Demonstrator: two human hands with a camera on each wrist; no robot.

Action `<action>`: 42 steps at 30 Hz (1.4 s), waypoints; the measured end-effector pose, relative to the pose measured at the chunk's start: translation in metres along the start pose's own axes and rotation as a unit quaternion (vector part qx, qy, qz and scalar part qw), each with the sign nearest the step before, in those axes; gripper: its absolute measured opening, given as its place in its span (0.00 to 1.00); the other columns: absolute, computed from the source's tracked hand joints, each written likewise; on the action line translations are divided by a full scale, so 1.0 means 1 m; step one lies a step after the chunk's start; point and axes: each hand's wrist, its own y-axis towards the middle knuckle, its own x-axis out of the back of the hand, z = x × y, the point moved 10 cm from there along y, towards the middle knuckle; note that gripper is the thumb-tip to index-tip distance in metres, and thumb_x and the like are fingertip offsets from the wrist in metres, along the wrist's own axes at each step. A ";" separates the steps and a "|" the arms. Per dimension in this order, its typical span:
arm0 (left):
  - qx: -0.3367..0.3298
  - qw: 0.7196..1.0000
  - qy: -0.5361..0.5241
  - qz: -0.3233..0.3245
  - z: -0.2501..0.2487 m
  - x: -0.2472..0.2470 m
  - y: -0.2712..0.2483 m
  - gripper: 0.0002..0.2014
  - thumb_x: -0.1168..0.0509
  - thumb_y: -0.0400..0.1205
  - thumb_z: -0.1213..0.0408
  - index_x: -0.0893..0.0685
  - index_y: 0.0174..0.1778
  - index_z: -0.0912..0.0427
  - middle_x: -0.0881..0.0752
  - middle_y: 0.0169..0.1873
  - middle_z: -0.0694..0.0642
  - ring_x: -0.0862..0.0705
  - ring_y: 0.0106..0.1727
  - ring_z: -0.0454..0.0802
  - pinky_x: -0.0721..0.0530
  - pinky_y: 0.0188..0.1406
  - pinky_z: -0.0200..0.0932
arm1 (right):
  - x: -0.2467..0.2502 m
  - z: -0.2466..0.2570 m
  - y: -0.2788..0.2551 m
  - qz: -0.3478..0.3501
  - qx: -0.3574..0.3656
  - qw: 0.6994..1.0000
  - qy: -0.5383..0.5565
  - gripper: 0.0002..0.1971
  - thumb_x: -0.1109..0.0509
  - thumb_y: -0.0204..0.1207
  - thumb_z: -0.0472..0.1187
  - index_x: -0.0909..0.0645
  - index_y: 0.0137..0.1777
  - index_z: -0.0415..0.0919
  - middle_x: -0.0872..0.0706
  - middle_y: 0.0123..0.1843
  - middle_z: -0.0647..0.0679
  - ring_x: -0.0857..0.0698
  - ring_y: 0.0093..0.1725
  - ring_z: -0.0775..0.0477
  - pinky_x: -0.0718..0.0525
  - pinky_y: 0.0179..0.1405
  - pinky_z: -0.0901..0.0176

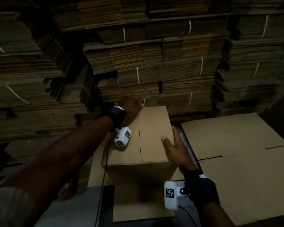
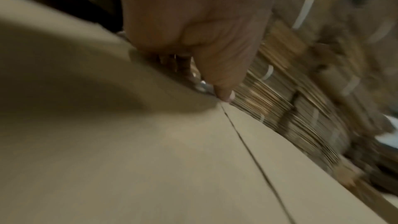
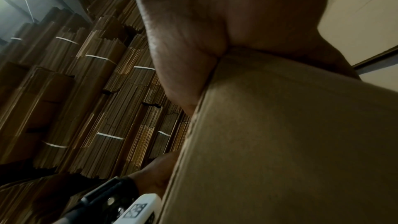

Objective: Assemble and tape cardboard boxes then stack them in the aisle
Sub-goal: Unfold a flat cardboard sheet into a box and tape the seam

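A closed brown cardboard box (image 1: 154, 133) stands in front of me, a bare seam (image 1: 140, 136) running down the middle of its top flaps. My left hand (image 1: 129, 107) is at the far left end of the top. In the left wrist view its fingers (image 2: 178, 62) curl over the far edge of the box (image 2: 150, 159) and the thumb (image 2: 224, 81) lies by the end of the seam. My right hand (image 1: 175, 145) rests on the right edge, thumb on top and fingers straight along the side. In the right wrist view the palm (image 3: 215, 14) presses against the box (image 3: 280, 142).
Strapped bundles of flat cartons (image 1: 154, 63) form a tall wall right behind the box and to the left. Large flat cardboard sheets (image 1: 236, 153) lie on the right. Another flat sheet (image 1: 138, 210) lies under the box, near me.
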 end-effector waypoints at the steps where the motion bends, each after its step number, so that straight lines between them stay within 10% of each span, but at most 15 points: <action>1: 0.008 1.000 -0.030 -0.001 0.005 0.000 0.005 0.26 0.44 0.82 0.32 0.12 0.42 0.49 0.10 0.54 0.58 0.13 0.58 0.62 0.18 0.59 0.50 | 0.000 0.000 0.000 -0.002 0.000 1.000 0.000 0.35 0.35 0.87 0.53 0.47 0.89 0.60 0.31 0.85 0.54 0.29 0.72 0.58 0.28 0.68 0.57; 6: 0.080 0.978 -0.186 -0.056 0.031 0.009 0.022 0.28 0.46 0.89 0.39 0.11 0.60 0.60 0.12 0.60 0.69 0.14 0.60 0.67 0.16 0.60 0.53 | 0.001 0.003 0.000 -0.009 -0.005 1.000 -0.001 0.35 0.34 0.87 0.53 0.47 0.90 0.59 0.32 0.85 0.54 0.31 0.72 0.59 0.29 0.66 0.58; 11: 0.107 0.890 -0.418 -0.144 0.073 0.014 0.031 0.36 0.29 0.65 0.22 0.09 0.37 0.58 0.07 0.38 0.59 0.07 0.41 0.59 0.09 0.50 0.63 | 0.002 0.003 -0.001 -0.019 -0.001 1.000 0.000 0.35 0.34 0.87 0.53 0.46 0.90 0.59 0.30 0.82 0.58 0.29 0.73 0.58 0.28 0.67 0.59; 14: 0.074 0.818 -0.559 -0.111 0.047 0.022 -0.011 0.08 0.27 0.79 0.60 0.19 0.48 0.57 0.13 0.40 0.65 0.13 0.30 0.57 0.12 0.37 0.61 | 0.001 0.003 0.000 -0.023 -0.006 1.000 -0.006 0.34 0.34 0.87 0.52 0.45 0.89 0.58 0.32 0.75 0.65 0.31 0.73 0.60 0.29 0.67 0.59; 17: -0.002 0.792 -0.608 -0.057 0.019 0.028 -0.057 0.19 0.35 0.85 0.74 0.30 0.65 0.50 0.17 0.34 0.63 0.21 0.23 0.50 0.18 0.24 0.48 | 0.001 0.003 0.000 -0.026 -0.004 1.000 -0.006 0.35 0.33 0.87 0.52 0.44 0.89 0.59 0.31 0.83 0.59 0.27 0.75 0.55 0.25 0.68 0.56; 20: -0.007 0.822 -0.557 -0.116 0.030 0.035 -0.107 0.06 0.37 0.90 0.58 0.20 0.58 0.54 0.23 0.21 0.52 0.29 0.17 0.43 0.30 0.16 0.34 | 0.000 0.004 -0.002 -0.021 -0.012 0.999 -0.023 0.35 0.34 0.87 0.53 0.46 0.89 0.59 0.33 0.86 0.54 0.32 0.74 0.57 0.28 0.68 0.55; 23: 0.014 0.823 -0.559 -0.104 0.049 0.014 -0.153 0.23 0.42 0.88 0.42 0.18 0.50 0.60 0.28 0.21 0.52 0.30 0.20 0.45 0.28 0.22 0.38 | 0.000 0.005 -0.003 -0.021 -0.021 0.999 -0.036 0.33 0.34 0.86 0.55 0.44 0.88 0.62 0.32 0.86 0.53 0.30 0.77 0.52 0.26 0.67 0.53; 27: -0.019 0.831 -0.552 -0.064 0.074 -0.011 -0.209 0.04 0.36 0.89 0.59 0.19 0.57 0.51 0.20 0.27 0.54 0.25 0.26 0.49 0.27 0.25 0.43 | 0.001 0.003 -0.004 -0.032 -0.008 0.997 -0.074 0.27 0.32 0.82 0.62 0.31 0.80 0.66 0.18 0.74 0.56 0.17 0.69 0.50 0.15 0.65 0.45; 31: 0.005 0.783 -0.620 -0.039 0.104 -0.019 -0.251 0.11 0.41 0.90 0.66 0.23 0.68 0.51 0.12 0.31 0.62 0.14 0.25 0.55 0.17 0.20 0.43 | 0.006 0.013 -0.010 -0.082 0.010 0.979 -0.184 0.23 0.35 0.76 0.71 0.23 0.69 0.66 0.12 0.62 0.54 0.12 0.61 0.46 0.13 0.63 0.37; 37: 0.046 0.834 -0.536 -0.121 0.158 -0.017 -0.304 0.17 0.43 0.88 0.50 0.20 0.49 0.60 0.25 0.16 0.55 0.31 0.12 0.46 0.35 0.11 0.36 | -0.026 0.058 -0.059 -0.196 0.087 0.923 -0.320 0.27 0.32 0.83 0.56 0.26 0.79 0.48 0.21 0.75 0.40 0.30 0.79 0.33 0.30 0.74 0.29; 42: 0.084 0.829 -0.529 -0.158 0.173 -0.019 -0.347 0.24 0.49 0.90 0.48 0.24 0.37 0.63 0.29 0.16 0.51 0.31 0.17 0.40 0.34 0.18 0.32 | -0.124 0.070 -0.122 -0.109 0.198 0.952 -0.206 0.24 0.36 0.79 0.60 0.20 0.72 0.54 0.18 0.71 0.51 0.28 0.78 0.41 0.26 0.73 0.25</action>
